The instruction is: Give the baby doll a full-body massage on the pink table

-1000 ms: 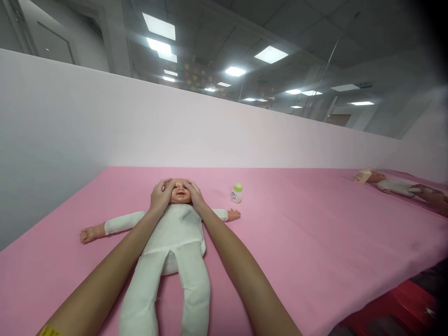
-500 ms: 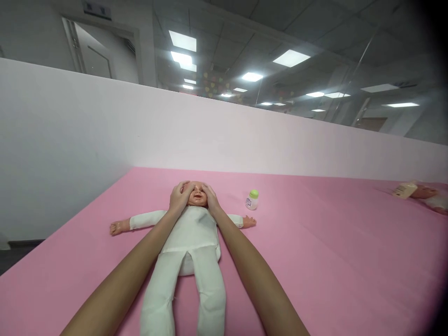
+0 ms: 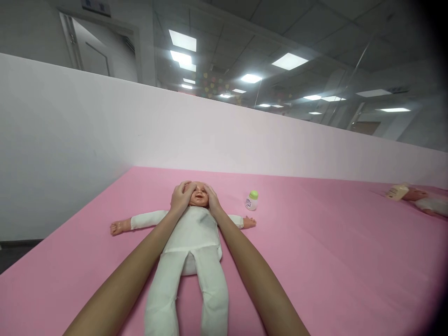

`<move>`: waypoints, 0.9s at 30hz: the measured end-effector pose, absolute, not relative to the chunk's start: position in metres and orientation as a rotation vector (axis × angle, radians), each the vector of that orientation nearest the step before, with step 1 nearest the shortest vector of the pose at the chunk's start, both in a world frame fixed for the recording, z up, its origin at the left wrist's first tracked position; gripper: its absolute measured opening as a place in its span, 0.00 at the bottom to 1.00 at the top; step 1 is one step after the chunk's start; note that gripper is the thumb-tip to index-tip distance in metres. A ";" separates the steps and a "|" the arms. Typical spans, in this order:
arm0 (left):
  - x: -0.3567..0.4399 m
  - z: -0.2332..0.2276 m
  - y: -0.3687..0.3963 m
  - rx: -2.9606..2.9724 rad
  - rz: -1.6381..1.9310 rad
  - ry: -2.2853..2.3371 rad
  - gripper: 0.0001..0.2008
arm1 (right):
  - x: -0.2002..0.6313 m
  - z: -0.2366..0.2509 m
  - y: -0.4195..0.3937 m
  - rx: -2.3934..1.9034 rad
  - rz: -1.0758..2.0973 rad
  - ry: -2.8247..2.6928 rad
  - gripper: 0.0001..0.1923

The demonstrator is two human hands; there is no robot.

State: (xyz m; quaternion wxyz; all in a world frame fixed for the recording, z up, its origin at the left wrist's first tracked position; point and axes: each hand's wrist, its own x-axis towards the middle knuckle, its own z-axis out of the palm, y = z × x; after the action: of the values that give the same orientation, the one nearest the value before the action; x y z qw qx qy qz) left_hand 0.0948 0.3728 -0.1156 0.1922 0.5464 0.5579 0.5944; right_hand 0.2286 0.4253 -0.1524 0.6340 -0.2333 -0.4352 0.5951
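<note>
A baby doll lies on its back on the pink surface, with a white cloth body and its arms stretched out sideways. My left hand is cupped against the left side of its head, thumb over the brow and eye. Against the right side of the head rests my right hand, fingers curved along it and the tips near the other eye. Between the hands, the doll's nose, smiling mouth and chin show. Some of my fingertips are hidden behind the head.
A small bottle with a green cap stands right of the doll's head. Far right on the pink surface lies a second doll beside a cream-coloured container. A white low wall runs along the back.
The view has shifted slightly. Both hands stay on the doll's head, with my left thumb and right fingertips moved very little across the brow.
</note>
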 end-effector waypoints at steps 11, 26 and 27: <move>0.097 -0.121 0.375 1.503 1.703 1.571 0.16 | 0.230 -0.157 0.427 -0.564 1.354 -0.958 0.20; 0.099 -0.119 0.369 1.535 1.682 1.590 0.17 | 0.233 -0.154 0.420 -0.578 1.330 -1.039 0.21; 0.099 -0.119 0.370 1.544 1.686 1.582 0.17 | 0.233 -0.154 0.420 -0.579 1.325 -1.043 0.20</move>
State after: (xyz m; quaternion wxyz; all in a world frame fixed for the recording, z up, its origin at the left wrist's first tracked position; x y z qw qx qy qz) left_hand 0.0986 0.3697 -0.1188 0.1794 0.5464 0.5598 0.5966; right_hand 0.2330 0.4198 -0.1537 0.6285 -0.2527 -0.4550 0.5781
